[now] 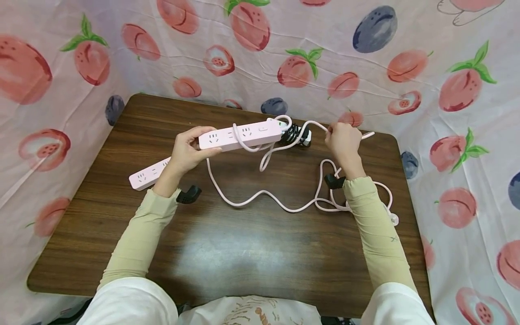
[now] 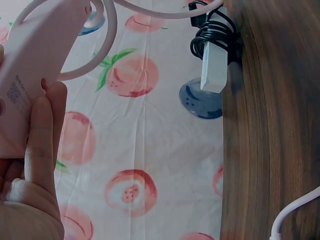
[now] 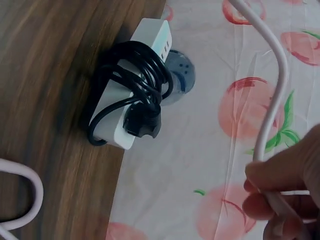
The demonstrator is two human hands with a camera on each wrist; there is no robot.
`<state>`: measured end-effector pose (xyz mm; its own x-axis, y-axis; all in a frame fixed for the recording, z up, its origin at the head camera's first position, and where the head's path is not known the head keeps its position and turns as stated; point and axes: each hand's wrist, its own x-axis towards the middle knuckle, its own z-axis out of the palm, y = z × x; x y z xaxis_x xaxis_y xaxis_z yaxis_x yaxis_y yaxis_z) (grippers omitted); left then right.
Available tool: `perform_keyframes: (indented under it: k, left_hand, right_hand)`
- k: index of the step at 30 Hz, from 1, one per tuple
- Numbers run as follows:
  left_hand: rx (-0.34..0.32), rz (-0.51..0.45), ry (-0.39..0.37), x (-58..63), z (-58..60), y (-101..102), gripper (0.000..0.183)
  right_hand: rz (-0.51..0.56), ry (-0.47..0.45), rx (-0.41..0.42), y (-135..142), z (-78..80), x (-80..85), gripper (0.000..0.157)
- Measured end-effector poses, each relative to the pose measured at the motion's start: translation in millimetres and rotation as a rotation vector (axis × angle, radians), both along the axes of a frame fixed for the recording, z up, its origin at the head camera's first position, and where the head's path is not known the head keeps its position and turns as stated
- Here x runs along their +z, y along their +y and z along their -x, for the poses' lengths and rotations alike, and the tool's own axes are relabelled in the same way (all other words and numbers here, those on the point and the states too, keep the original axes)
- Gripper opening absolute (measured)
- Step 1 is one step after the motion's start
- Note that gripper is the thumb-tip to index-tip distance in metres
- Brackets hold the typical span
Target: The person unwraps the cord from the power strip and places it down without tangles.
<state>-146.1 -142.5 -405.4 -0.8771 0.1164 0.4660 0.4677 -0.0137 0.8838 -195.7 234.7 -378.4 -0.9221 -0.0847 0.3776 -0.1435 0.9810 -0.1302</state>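
Observation:
Held up over the back of the table is a pink power strip [image 1: 221, 140], its left end gripped between the thumb and fingers of my left hand [image 1: 184, 149]. In the left wrist view its underside [image 2: 42, 65] shows a printed label. A pink cord [image 1: 313, 123] loops around the strip's middle and hangs in a slack bend below it. To the right, my right hand [image 1: 344, 142] pinches this cord between thumb and fingers, and a short length sticks out past the hand. The right wrist view shows the cord [image 3: 278, 75] rising from the fingertips.
A second pink power strip [image 1: 150, 174] lies at the left, partly behind my left forearm. Its cord [image 1: 264, 192] snakes right to a tangle and a plug [image 1: 393, 219]. At the back edge sits a white power strip [image 3: 150, 32] wrapped in black cord [image 3: 142, 65]. Patterned cloth [image 1: 252, 67] hangs around the wooden table [image 1: 243, 243].

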Motion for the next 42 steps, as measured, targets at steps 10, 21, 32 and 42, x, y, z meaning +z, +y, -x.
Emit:
perform_keyframes:
  k: [10, 21, 32, 42]
  left_hand:
    - [-0.055, -0.016, -0.005, -0.7, -1.5, -1, 0.043]
    - [-0.045, -0.01, -0.024, 14.2, -11.4, -2, 0.041]
    - [-0.034, -0.037, -0.021, 11.7, -11.6, -9, 0.04]
    - [-0.007, -0.045, -0.037, -2.9, -2.8, -13, 0.043]
  right_hand:
    - [0.077, -0.019, -0.168, -4, 19.7, 10.7, 0.016]
    - [0.228, -0.024, -0.184, 28, 13.3, 3.2, 0.007]
    - [0.231, -0.129, -0.21, 74, -8.0, -17.1, 0.014]
    - [0.161, -0.321, -0.167, 100, -28.6, -43.6, 0.012]
